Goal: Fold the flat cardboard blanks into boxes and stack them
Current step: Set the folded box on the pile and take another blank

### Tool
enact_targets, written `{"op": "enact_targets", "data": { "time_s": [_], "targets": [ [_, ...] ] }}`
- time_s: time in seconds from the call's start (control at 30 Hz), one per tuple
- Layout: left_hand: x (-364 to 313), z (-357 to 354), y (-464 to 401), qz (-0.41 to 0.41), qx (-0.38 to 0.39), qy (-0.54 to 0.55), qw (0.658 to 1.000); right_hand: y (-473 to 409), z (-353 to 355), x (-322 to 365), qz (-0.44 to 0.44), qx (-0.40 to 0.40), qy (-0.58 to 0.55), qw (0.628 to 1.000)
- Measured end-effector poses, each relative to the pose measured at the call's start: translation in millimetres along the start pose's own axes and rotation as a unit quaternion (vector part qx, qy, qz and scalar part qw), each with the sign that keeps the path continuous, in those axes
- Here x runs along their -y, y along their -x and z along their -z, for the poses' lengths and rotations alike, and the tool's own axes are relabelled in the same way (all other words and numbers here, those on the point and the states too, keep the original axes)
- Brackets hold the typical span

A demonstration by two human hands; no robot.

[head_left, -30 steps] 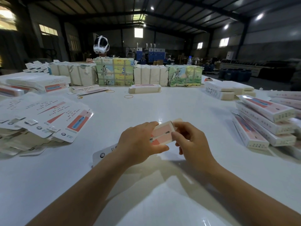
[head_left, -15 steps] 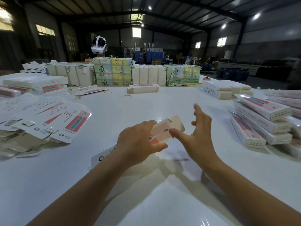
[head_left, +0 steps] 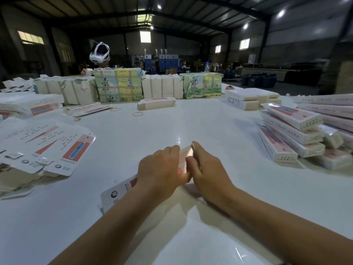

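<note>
Head view: both hands on one blank, mid-worktop.
Worktop (head_left: pixel 191 121) is white; loose blanks (head_left: pixel 45 146) fanned at left, boxes (head_left: pixel 292 129) stacked at right, bundles (head_left: pixel 118 85) along far edge. Blank (head_left: pixel 122 190) lies near centre, far end raised. Left hand (head_left: pixel 160 169) and right hand (head_left: pixel 208 169) both grip that end, fingers curled round it.

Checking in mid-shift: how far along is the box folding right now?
Done: a stack of folded boxes sits at the right of the table. In hand: left hand and right hand both grip one blank, folding its far end. Left: a fanned pile of flat blanks waits at the left.
</note>
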State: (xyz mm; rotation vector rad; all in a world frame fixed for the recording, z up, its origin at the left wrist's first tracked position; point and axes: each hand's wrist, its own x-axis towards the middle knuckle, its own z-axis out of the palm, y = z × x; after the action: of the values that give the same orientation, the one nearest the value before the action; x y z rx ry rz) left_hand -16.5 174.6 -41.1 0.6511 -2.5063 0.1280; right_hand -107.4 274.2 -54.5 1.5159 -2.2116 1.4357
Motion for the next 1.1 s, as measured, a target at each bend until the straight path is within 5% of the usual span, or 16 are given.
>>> {"op": "enact_targets", "data": {
  "time_s": [0.07,0.17,0.43,0.67,1.1],
  "targets": [
    [2,-2,0,0.002,0.002,-0.003,1.0,-3,4,4,-0.078,0.01,-0.174,0.982],
    [8,-2,-1,0.002,-0.022,0.009,1.0,-11,10,1,-0.172,0.052,-0.395,0.901],
    [13,-4,-1,-0.019,-0.057,0.013,0.998,-16,14,-3,-0.204,0.025,-0.488,0.848],
    [11,0,2,-0.029,-0.075,0.014,0.997,-16,15,-1,-0.193,0.01,-0.494,0.848],
    [4,13,3,-0.102,-0.102,-0.016,0.989,-10,14,0,-0.152,-0.03,-0.324,0.933]
  ]
}}
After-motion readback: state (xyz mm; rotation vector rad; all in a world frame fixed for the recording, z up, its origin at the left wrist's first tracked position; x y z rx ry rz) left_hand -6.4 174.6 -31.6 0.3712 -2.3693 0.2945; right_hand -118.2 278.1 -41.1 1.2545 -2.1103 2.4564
